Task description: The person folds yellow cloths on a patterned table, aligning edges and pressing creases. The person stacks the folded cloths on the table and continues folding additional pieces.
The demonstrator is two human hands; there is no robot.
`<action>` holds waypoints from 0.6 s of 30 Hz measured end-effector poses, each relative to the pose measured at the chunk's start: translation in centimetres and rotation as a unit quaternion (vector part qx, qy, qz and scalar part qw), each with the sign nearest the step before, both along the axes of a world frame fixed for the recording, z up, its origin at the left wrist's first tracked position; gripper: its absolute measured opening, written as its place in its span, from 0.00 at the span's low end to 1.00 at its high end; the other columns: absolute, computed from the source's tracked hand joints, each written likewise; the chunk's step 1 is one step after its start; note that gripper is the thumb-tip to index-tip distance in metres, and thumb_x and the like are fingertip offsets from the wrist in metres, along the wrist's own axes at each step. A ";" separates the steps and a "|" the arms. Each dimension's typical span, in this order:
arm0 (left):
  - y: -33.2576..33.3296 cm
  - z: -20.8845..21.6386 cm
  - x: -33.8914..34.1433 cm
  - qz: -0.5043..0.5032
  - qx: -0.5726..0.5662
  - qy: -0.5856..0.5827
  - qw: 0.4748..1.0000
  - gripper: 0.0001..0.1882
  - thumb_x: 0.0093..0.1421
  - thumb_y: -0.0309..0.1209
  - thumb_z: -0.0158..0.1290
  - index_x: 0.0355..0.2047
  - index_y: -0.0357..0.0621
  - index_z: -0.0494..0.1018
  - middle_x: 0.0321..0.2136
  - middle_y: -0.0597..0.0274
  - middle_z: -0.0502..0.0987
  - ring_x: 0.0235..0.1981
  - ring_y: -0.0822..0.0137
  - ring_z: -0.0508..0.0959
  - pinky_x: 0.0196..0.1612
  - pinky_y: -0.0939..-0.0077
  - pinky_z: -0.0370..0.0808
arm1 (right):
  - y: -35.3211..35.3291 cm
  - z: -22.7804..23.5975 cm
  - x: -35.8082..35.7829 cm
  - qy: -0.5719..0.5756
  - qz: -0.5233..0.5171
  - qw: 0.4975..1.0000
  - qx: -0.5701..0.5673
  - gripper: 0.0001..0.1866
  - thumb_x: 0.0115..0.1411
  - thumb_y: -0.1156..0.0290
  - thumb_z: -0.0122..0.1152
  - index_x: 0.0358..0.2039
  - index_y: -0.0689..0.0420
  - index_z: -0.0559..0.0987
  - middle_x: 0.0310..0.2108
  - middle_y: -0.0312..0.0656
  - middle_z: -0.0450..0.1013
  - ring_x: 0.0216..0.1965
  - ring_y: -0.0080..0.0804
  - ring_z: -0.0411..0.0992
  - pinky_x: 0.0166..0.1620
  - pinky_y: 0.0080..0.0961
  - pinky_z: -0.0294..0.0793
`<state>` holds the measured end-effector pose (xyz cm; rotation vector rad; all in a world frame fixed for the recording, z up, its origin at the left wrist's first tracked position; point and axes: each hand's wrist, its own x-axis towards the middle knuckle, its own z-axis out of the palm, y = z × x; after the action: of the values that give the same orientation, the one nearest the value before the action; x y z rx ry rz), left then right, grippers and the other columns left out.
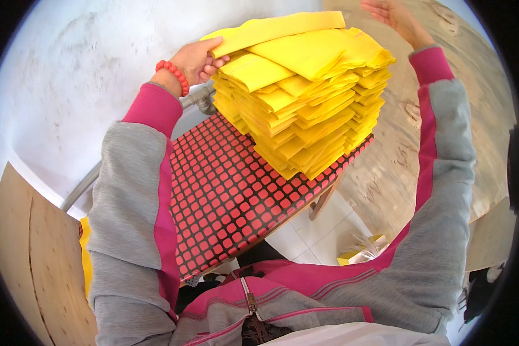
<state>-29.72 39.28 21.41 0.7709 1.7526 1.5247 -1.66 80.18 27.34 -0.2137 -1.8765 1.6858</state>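
Observation:
A tall stack of folded yellow fabric pieces (pixel 305 121) rises in front of me, its layers turned at differing angles. Across the top lies a long folded yellow piece (pixel 282 32). My left hand (pixel 199 60), with a red bead bracelet (pixel 173 75) at the wrist, pinches the left end of this top piece, thumb above and fingers below. Off to the right of the stack, my right hand (pixel 393 17) is raised with its fingers stretched out and touches nothing I can see. The upper edge of the picture cuts off part of it.
The stack stands on a small table with a red-and-black checked cover (pixel 225 196). A wooden board surface (pixel 386 190) is on the right, another wooden surface (pixel 34 259) at lower left. A white wall (pixel 86 75) and grey pipe (pixel 200 99) are behind; a yellow box (pixel 360 254) sits below.

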 end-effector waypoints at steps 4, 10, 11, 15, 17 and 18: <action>-4.6 0.4 0.6 0.046 -0.096 0.093 0.990 0.33 0.71 0.63 0.40 0.27 0.47 0.76 0.13 0.76 0.68 0.12 0.83 0.59 0.16 0.89 0.53 | -6.4 -1.6 4.2 0.237 -0.066 0.966 0.084 0.15 0.69 0.58 0.61 0.42 0.57 0.79 0.46 0.46 0.78 0.42 0.35 0.78 0.47 0.28 0.79; -15.4 -2.9 2.2 0.119 -0.027 0.185 0.975 0.25 0.73 0.53 0.43 0.27 0.49 0.73 0.17 0.77 0.65 0.17 0.82 0.61 0.23 0.86 0.58 | -23.1 -9.4 6.7 0.076 0.356 0.884 0.294 0.17 0.66 0.62 0.60 0.50 0.60 0.76 0.41 0.41 0.78 0.39 0.29 0.77 0.43 0.23 0.73; -18.1 -4.1 3.3 0.115 0.008 0.174 0.978 0.22 0.73 0.49 0.44 0.28 0.48 0.72 0.18 0.76 0.64 0.18 0.81 0.61 0.24 0.85 0.57 | -26.2 -11.5 6.6 0.052 0.424 0.840 0.335 0.14 0.64 0.65 0.64 0.46 0.61 0.78 0.39 0.41 0.78 0.36 0.30 0.77 0.40 0.24 0.74; -28.6 -4.8 8.5 -0.146 0.137 0.098 0.975 0.12 0.72 0.31 0.50 0.51 0.37 0.75 0.42 0.61 0.80 0.43 0.73 0.78 0.46 0.76 0.74 | -35.4 -19.3 3.0 0.006 0.546 0.804 0.235 0.06 0.62 0.74 0.68 0.38 0.61 0.81 0.33 0.41 0.79 0.31 0.29 0.78 0.35 0.24 0.76; -33.4 -9.1 13.7 0.068 0.146 0.146 0.976 0.11 0.73 0.35 0.48 0.43 0.40 0.73 0.33 0.66 0.73 0.34 0.76 0.71 0.37 0.78 0.67 | -39.1 -23.0 2.1 -0.030 0.501 0.854 0.134 0.03 0.64 0.76 0.64 0.36 0.62 0.80 0.32 0.39 0.78 0.31 0.25 0.77 0.35 0.21 0.76; -35.4 -11.3 16.5 0.170 0.145 0.174 0.959 0.12 0.73 0.37 0.47 0.39 0.42 0.72 0.29 0.69 0.70 0.29 0.77 0.68 0.33 0.80 0.64 | -40.9 -24.9 1.9 -0.050 0.513 0.854 0.065 0.04 0.66 0.76 0.62 0.34 0.63 0.78 0.31 0.38 0.77 0.32 0.22 0.77 0.36 0.19 0.75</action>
<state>-13.18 3.85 10.13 0.9669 2.0213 2.0089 0.20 39.25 2.42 0.9459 -2.3557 2.1719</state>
